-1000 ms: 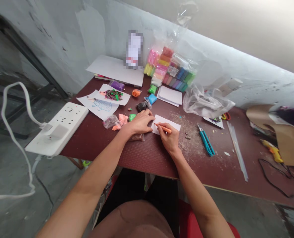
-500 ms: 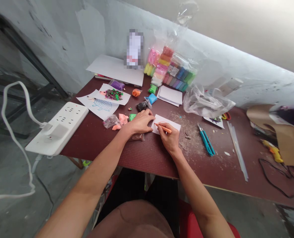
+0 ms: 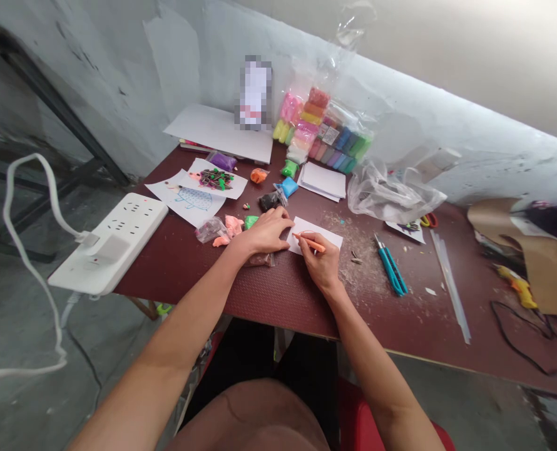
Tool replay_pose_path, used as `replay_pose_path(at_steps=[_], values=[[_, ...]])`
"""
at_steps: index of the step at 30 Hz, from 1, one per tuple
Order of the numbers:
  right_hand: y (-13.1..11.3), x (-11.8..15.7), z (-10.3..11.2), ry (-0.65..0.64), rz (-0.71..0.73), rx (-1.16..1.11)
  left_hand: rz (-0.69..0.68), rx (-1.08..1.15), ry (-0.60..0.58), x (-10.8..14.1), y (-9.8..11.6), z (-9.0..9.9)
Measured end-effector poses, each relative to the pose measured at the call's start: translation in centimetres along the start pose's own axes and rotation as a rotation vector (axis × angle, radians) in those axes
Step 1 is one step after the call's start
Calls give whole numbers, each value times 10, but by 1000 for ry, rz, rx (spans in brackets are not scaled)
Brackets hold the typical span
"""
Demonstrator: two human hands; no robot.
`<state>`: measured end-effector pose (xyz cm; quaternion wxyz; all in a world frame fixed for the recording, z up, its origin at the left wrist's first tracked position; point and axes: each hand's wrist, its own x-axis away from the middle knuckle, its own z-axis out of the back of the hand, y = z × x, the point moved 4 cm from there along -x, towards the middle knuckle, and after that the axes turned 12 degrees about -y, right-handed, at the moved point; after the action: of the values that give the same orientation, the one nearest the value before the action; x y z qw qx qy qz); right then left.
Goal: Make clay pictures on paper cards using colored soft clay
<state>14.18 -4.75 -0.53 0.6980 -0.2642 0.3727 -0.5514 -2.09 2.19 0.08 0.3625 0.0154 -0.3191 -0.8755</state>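
An orange pen (image 3: 315, 244) is pinched in my right hand (image 3: 321, 262), its tip on a small white sheet of paper (image 3: 332, 240). A thin orange line shows on that sheet near the tip. My left hand (image 3: 270, 232) lies with fingers stretched out, fingertips at the sheet's left edge. Around the left hand are salmon-pink clay (image 3: 234, 225), green clay (image 3: 251, 222) and a black clay packet (image 3: 271, 199). Part of a brownish packet (image 3: 261, 259) shows beneath the left wrist. Farther left lies a paper with a blue hedgehog drawing (image 3: 193, 198).
A teal utility knife (image 3: 391, 266) lies right of my right hand, among scraps. Behind are stacked white paper (image 3: 323, 180), bagged coloured clay (image 3: 337, 141) and a crumpled plastic bag (image 3: 395, 191). A power strip (image 3: 114, 241) overhangs the left edge; a yellow glue gun (image 3: 517, 285) lies far right.
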Motion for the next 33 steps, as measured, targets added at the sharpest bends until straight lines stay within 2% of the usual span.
replay_pose_path(at_steps=[33], values=[[1, -1, 0, -9, 22, -32, 17, -18, -15, 0, 3, 1]])
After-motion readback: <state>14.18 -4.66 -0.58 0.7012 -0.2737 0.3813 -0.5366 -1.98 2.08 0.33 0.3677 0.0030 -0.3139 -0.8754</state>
